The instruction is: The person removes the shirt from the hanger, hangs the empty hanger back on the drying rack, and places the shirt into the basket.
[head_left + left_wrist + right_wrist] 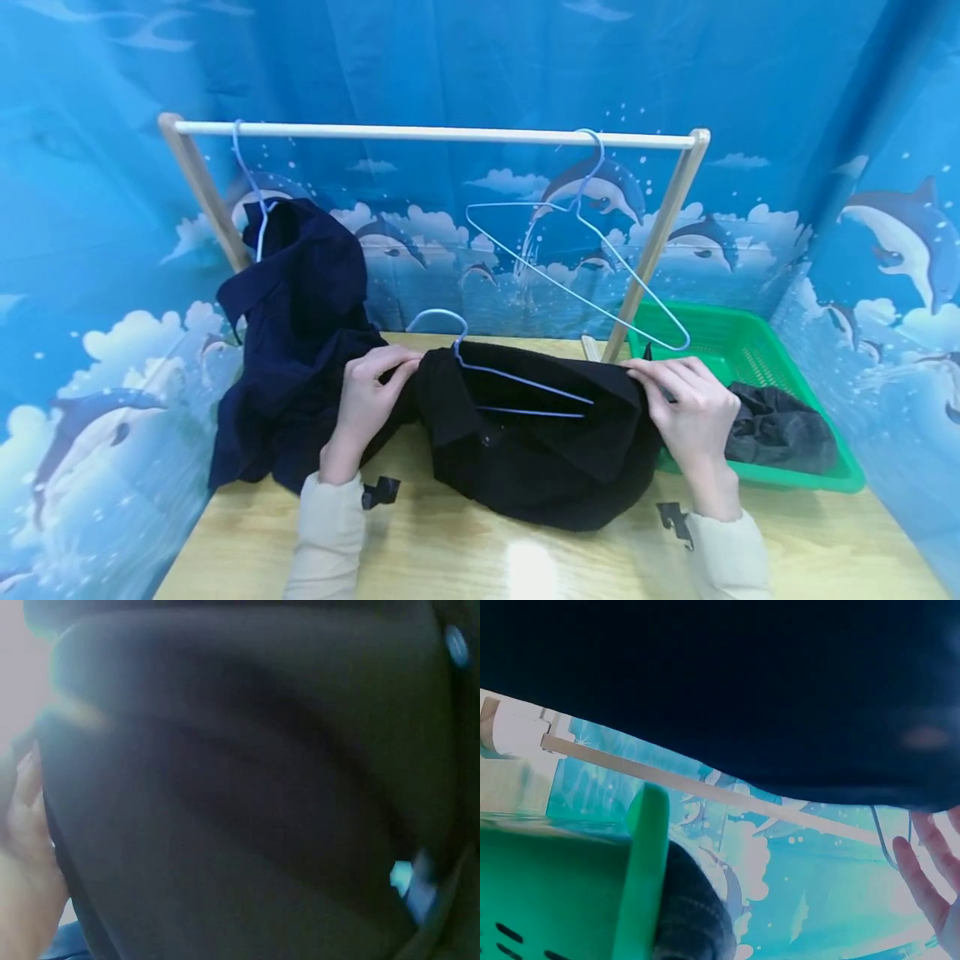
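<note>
Far left of the head view: navy garment (300, 333) draped from a blue hanger (251, 192) on the wooden rail (435, 133). Lower centre: left hand (371, 400) pinching the left edge of the black garment (532, 442), fingers curled round the cloth. Inside it, a pale blue wire hanger (495, 371), hook up. Above, an empty hanger (577, 250) on the rail. Right of centre: right hand (690, 408) pinching the garment's right edge. Far right: green basket (750, 350) holding dark cloth (780, 429).

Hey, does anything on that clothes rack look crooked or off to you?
Yes. The empty hanger on the rail hangs tilted, one end dipping toward the basket. The navy garment droops bunched off its hanger.
</note>
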The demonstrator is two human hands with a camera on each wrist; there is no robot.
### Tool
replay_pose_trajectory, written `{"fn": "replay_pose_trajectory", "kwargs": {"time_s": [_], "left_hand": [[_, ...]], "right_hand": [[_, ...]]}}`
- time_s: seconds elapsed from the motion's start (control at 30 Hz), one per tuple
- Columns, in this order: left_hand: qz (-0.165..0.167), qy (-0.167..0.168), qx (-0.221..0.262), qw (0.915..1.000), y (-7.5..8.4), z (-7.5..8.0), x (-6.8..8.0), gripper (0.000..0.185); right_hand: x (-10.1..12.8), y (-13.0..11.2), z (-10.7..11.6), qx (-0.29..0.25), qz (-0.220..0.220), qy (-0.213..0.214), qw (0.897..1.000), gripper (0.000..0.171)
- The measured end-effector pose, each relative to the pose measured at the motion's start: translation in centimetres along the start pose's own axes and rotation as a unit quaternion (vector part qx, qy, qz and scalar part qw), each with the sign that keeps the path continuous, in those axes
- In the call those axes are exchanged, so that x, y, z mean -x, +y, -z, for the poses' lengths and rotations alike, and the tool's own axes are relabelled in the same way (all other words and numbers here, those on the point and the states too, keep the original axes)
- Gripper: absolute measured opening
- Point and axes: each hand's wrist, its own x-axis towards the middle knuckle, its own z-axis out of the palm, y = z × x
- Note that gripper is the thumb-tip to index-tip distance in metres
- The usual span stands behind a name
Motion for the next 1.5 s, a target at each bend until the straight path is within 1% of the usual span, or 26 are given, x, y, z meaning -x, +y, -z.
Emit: {"fn": "replay_pose_trajectory", "kwargs": {"time_s": [0.03, 0.07, 0.13, 0.17, 0.2, 0.23, 0.3, 0.4, 0.47, 0.57, 0.63, 0.77, 0.83, 0.9, 1.0, 1.07, 1.13, 1.23, 1.3, 1.37, 1.43, 1.5], "left_hand": [[0.005, -0.005, 0.016, 0.9998, 0.1, 0.0, -0.1, 0.009], [0.012, -0.010, 0.030, 0.9994, 0.3, -0.1, -0.1, 0.010], [0.028, -0.010, 0.047, 0.9984, 0.6, -0.2, -0.2, 0.011], [0.037, -0.006, 0.047, 0.9982, 0.8, -0.3, -0.2, 0.010], [0.043, 0.001, 0.038, 0.9984, 0.9, -0.3, -0.2, 0.010], [0.049, 0.007, 0.027, 0.9984, 1.0, -0.3, -0.2, 0.009], [0.060, 0.022, 0.004, 0.9979, 1.1, -0.2, -0.3, 0.008], [0.071, 0.037, -0.019, 0.9966, 1.1, -0.1, -0.3, 0.007], [0.072, 0.040, -0.026, 0.9963, 1.2, -0.1, -0.3, 0.006], [0.070, 0.039, -0.030, 0.9964, 1.2, -0.1, -0.4, 0.006], [0.067, 0.036, -0.032, 0.9966, 1.2, -0.1, -0.4, 0.006], [0.054, 0.017, -0.022, 0.9981, 1.0, 0.2, -0.3, 0.007], [0.052, 0.010, -0.010, 0.9986, 1.0, 0.4, -0.4, 0.008], [0.056, 0.010, 0.003, 0.9984, 1.1, 0.5, -0.4, 0.009], [0.072, 0.021, 0.017, 0.9971, 1.2, 0.6, -0.5, 0.009], [0.080, 0.025, 0.020, 0.9963, 1.3, 0.5, -0.5, 0.009], [0.083, 0.028, 0.016, 0.9960, 1.3, 0.4, -0.6, 0.008], [0.083, 0.033, 0.003, 0.9960, 1.4, 0.3, -0.5, 0.009], [0.082, 0.034, -0.006, 0.9960, 1.4, 0.2, -0.5, 0.008], [0.079, 0.031, -0.011, 0.9963, 1.4, 0.1, -0.5, 0.008], [0.075, 0.020, -0.009, 0.9970, 1.4, -0.2, -0.4, 0.008], [0.071, 0.007, -0.005, 0.9975, 1.5, -0.5, -0.4, 0.008]], "right_hand": [[0.0, 0.1, 0.1, 0.003, -0.008, -0.009, 1.000, 0.011], [0.1, 0.2, 0.2, 0.003, -0.014, -0.023, 1.000, 0.018], [0.1, 0.2, 0.4, 0.004, -0.020, -0.063, 0.998, 0.027], [0.0, 0.2, 0.5, 0.003, -0.023, -0.082, 0.996, 0.029], [0.0, 0.2, 0.6, 0.001, -0.027, -0.097, 0.995, 0.030], [-0.1, 0.2, 0.7, -0.004, -0.033, -0.104, 0.994, 0.031], [-0.3, 0.0, 1.0, -0.015, -0.047, -0.103, 0.993, 0.026], [-0.6, -0.3, 1.3, -0.043, -0.059, -0.073, 0.995, 0.021], [-0.7, -0.6, 1.3, -0.053, -0.048, -0.056, 0.996, 0.026], [-0.9, -1.0, 1.2, -0.035, -0.016, -0.049, 0.998, 0.035], [-0.9, -1.1, 1.1, -0.016, -0.005, -0.047, 0.999, 0.030], [-0.9, -1.0, 1.2, 0.019, -0.012, -0.038, 0.999, 0.015], [-1.0, -0.8, 1.3, 0.036, -0.019, -0.026, 0.999, 0.013], [-1.0, -0.6, 1.5, 0.046, -0.024, -0.020, 0.998, 0.014], [-0.9, -0.4, 1.5, 0.046, -0.026, -0.029, 0.998, 0.019], [-0.8, -0.3, 1.5, 0.041, -0.027, -0.054, 0.997, 0.020], [-0.6, -0.2, 1.4, 0.031, -0.031, -0.079, 0.996, 0.021], [-0.4, -0.2, 1.5, 0.014, -0.047, -0.101, 0.994, 0.024], [-0.4, -0.3, 1.5, 0.002, -0.057, -0.103, 0.993, 0.027], [-0.4, -0.5, 1.4, -0.007, -0.057, -0.102, 0.993, 0.026], [-0.4, -0.9, 1.1, -0.022, -0.043, -0.099, 0.994, 0.024], [-0.4, -1.4, 0.6, -0.037, -0.019, -0.095, 0.995, 0.026]]}}
